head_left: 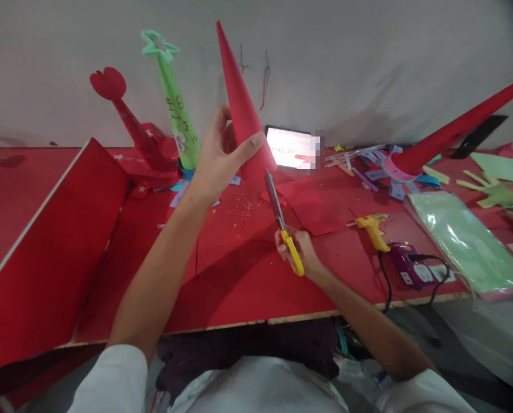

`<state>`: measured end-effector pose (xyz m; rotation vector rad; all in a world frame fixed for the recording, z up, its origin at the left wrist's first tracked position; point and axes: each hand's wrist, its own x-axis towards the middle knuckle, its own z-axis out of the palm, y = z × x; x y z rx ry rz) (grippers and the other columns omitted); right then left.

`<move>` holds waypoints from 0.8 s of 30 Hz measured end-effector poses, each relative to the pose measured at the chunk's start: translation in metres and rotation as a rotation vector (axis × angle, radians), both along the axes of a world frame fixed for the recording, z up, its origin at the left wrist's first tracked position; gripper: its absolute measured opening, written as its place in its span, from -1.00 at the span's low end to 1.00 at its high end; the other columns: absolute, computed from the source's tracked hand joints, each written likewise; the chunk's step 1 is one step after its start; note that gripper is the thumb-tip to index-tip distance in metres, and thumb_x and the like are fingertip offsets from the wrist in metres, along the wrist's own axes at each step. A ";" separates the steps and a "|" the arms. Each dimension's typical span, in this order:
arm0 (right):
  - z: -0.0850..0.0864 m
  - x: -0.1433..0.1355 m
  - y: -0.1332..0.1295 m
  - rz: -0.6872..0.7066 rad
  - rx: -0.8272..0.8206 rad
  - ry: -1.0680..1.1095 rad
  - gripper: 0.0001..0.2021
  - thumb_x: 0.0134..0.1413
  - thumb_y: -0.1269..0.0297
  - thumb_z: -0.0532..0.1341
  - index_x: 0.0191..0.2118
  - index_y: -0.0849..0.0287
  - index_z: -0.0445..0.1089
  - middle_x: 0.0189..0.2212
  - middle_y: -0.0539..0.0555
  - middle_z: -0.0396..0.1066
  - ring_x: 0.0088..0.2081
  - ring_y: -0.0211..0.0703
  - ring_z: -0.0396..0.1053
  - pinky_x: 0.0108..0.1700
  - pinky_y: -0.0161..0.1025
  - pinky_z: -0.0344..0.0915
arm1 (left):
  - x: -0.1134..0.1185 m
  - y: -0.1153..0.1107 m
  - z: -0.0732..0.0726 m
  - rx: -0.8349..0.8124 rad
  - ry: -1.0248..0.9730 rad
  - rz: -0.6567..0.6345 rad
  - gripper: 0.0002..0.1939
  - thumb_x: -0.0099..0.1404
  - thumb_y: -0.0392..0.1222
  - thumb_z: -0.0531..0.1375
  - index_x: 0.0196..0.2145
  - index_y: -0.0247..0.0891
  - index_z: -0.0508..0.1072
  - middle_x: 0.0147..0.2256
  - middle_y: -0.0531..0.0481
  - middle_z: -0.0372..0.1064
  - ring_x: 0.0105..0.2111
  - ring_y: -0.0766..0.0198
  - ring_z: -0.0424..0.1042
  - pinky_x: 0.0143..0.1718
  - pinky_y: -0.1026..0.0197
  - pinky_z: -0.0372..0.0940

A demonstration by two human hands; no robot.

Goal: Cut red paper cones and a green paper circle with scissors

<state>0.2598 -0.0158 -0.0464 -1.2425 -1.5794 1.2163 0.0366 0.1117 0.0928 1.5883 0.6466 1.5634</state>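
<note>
My left hand (226, 149) grips a tall red paper cone (241, 106) near its wide base, thumb across the front and the other fingers behind. The cone is raised above the table, its tip leaning up and to the left. In my right hand (302, 249) is a pair of scissors (278, 206) with yellow handles. Its blades point up and reach the cone's lower edge; they look nearly closed. Whether paper lies between the blades I cannot tell. Red paper (321, 209) lies flat on the table below.
A lit phone (291, 147) leans at the wall. Decorated cones, green (174, 109) and red (463, 126), stand either side. A yellow glue gun (373, 229), purple power box (414, 265) and green paper pack (471, 241) lie right. A red panel (58, 246) rises left.
</note>
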 end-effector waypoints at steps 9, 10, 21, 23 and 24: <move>0.007 -0.003 -0.001 0.000 -0.003 0.021 -0.47 0.10 -0.32 0.39 -0.39 0.07 0.33 -0.51 -0.05 0.27 -0.50 -0.26 0.17 -0.50 -0.29 0.12 | 0.003 -0.004 0.001 0.020 0.011 0.029 -0.39 0.25 0.37 0.51 -0.09 -0.02 0.35 -0.20 0.03 0.50 -0.07 0.05 0.57 -0.06 0.03 0.50; 0.009 -0.003 -0.001 0.003 0.007 0.019 -0.47 0.09 -0.32 0.39 -0.38 0.08 0.34 -0.50 -0.04 0.28 -0.49 -0.26 0.18 -0.48 -0.28 0.13 | 0.004 -0.004 0.001 0.021 0.005 0.027 -0.39 0.24 0.37 0.51 -0.09 -0.03 0.35 -0.19 0.03 0.50 -0.09 0.07 0.58 -0.08 0.04 0.50; 0.005 -0.004 0.001 0.033 0.037 0.032 -0.42 0.11 -0.40 0.33 -0.34 0.07 0.31 -0.49 -0.05 0.27 -0.48 -0.26 0.19 -0.44 -0.28 0.16 | 0.006 0.004 -0.006 0.104 -0.036 -0.009 -0.47 0.31 0.29 0.51 -0.10 -0.06 0.38 -0.21 0.06 0.48 -0.22 0.23 0.57 -0.20 0.19 0.50; 0.001 -0.004 0.001 0.026 0.026 0.053 -0.39 0.10 -0.44 0.33 -0.35 0.07 0.31 -0.50 -0.06 0.25 -0.49 -0.25 0.18 -0.48 -0.29 0.12 | 0.007 0.003 -0.005 0.098 -0.047 -0.017 -0.48 0.31 0.27 0.51 -0.11 -0.06 0.38 -0.21 0.06 0.48 -0.22 0.24 0.57 -0.21 0.19 0.49; 0.000 -0.004 0.001 0.022 0.024 0.058 -0.39 0.10 -0.45 0.33 -0.35 0.07 0.31 -0.51 -0.05 0.24 -0.49 -0.25 0.17 -0.49 -0.30 0.10 | 0.007 0.002 -0.004 0.096 -0.057 -0.023 -0.48 0.31 0.26 0.52 -0.11 -0.07 0.39 -0.21 0.06 0.48 -0.23 0.25 0.56 -0.21 0.20 0.49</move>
